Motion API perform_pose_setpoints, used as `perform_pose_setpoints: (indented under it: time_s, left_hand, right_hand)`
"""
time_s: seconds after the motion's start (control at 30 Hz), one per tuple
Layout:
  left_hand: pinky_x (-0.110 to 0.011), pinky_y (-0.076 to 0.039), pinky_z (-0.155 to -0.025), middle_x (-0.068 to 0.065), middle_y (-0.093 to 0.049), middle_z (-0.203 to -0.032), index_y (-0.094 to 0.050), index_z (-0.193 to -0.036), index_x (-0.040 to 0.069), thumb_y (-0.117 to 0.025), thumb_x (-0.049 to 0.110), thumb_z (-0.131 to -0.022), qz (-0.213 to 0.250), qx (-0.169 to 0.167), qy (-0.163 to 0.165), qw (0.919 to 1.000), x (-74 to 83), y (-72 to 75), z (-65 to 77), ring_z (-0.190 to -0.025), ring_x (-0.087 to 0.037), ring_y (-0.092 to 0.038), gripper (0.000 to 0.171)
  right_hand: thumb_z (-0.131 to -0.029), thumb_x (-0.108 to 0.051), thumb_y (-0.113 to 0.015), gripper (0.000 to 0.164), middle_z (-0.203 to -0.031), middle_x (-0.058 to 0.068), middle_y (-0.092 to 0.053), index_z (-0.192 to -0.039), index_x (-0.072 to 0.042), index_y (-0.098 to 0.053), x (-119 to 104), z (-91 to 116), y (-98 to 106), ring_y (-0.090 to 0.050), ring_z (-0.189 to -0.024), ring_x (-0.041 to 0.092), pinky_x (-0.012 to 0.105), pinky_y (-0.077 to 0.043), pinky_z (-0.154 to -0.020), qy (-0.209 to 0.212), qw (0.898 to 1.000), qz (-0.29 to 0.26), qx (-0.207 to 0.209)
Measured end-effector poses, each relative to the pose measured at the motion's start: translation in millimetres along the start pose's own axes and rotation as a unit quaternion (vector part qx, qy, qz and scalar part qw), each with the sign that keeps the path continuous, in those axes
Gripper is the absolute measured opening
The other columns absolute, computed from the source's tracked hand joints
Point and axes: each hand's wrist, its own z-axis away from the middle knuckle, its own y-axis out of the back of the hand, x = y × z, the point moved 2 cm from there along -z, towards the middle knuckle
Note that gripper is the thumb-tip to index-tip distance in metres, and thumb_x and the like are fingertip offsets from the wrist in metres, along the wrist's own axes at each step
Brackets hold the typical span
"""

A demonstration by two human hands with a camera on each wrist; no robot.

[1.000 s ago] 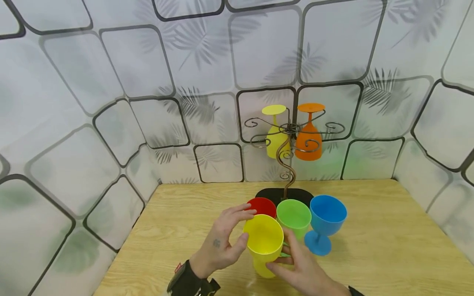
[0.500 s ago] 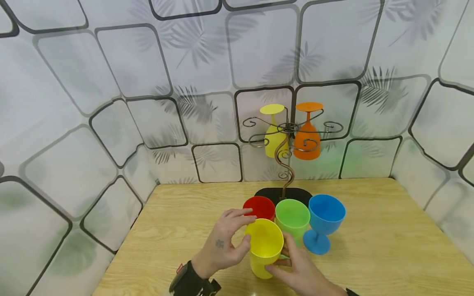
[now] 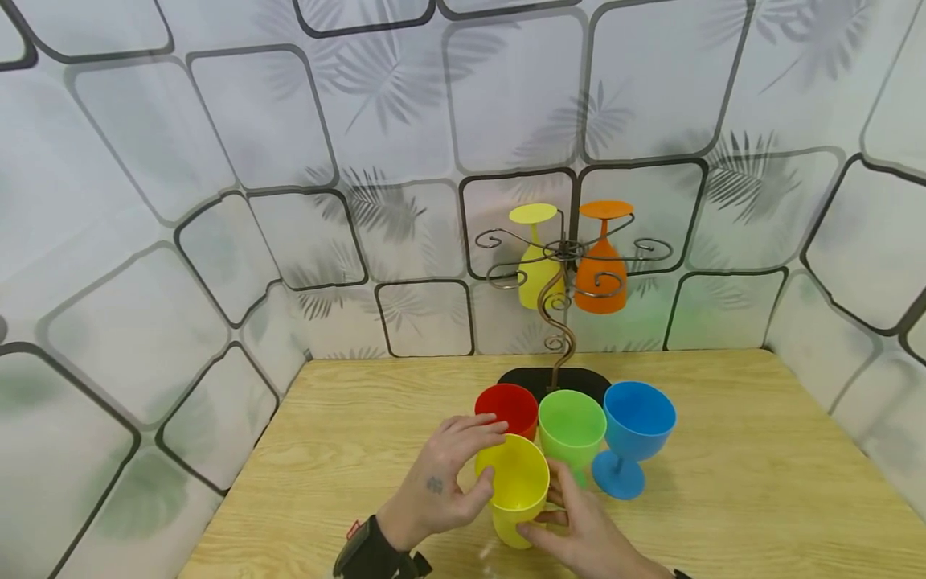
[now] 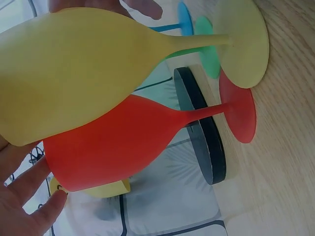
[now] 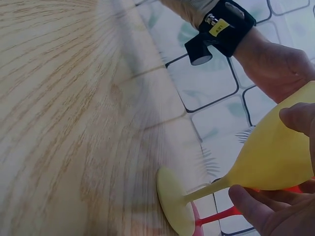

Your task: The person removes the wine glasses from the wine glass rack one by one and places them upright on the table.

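Head view: yellow cup (image 3: 517, 474) between both hands, mouth up, with the red cup (image 3: 506, 406) at its 12 o'clock and the blue cup (image 3: 640, 418) at 2. At 9 o'clock the left hand (image 3: 443, 476) arches round it; whether it grips, I cannot tell. At 4 o'clock the right hand (image 3: 589, 519) grasps it.

Left wrist view: the bowl (image 4: 74, 69) looks like plastic, probably light, stiff, slightly slippery and hard to break.

Right wrist view: the right thumb and fingers hold the bowl above its stem (image 5: 209, 191), likely the surest place.
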Motion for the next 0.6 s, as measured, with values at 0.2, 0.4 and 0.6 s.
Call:
perform_pose_setpoints:
  time_s: [0.2,0.4,0.6]
  left_hand:
    - [-0.049,-0.051,-0.103,-0.001,-0.072,-0.127,-0.072,-0.120,0.010,-0.069,0.006,-0.085,-0.003,-0.001,-0.002,1.0000,1.3,-2.5,1.0,-0.123,-0.024,-0.064,0.036]
    - [-0.053,-0.051,-0.102,-0.001,-0.072,-0.127,-0.071,-0.123,0.011,-0.068,0.009,-0.088,-0.016,-0.004,0.003,0.9999,1.3,-3.8,2.0,-0.125,-0.024,-0.064,0.035]
    - [-0.053,-0.051,-0.101,-0.001,-0.072,-0.127,-0.070,-0.125,0.010,-0.066,0.013,-0.092,-0.026,0.000,-0.003,0.9997,2.3,-4.2,1.0,-0.124,-0.022,-0.064,0.033]
  right_hand:
    - [-0.093,-0.022,-0.077,0.084,-0.152,0.029,-0.043,-0.152,-0.001,-0.022,2.4,1.5,0.4,-0.056,-0.128,0.043,0.034,-0.058,-0.095,0.026,0.999,-0.021,-0.012]
    - [-0.093,-0.027,-0.077,0.086,-0.151,0.028,-0.044,-0.153,-0.001,-0.021,4.4,1.0,-0.2,-0.057,-0.127,0.042,0.032,-0.058,-0.095,0.021,1.000,-0.016,-0.015]
    - [-0.096,-0.025,-0.073,0.082,-0.150,0.028,-0.045,-0.154,-0.001,-0.020,6.0,0.4,-0.7,-0.058,-0.126,0.043,0.033,-0.058,-0.094,0.027,0.999,-0.008,-0.019]
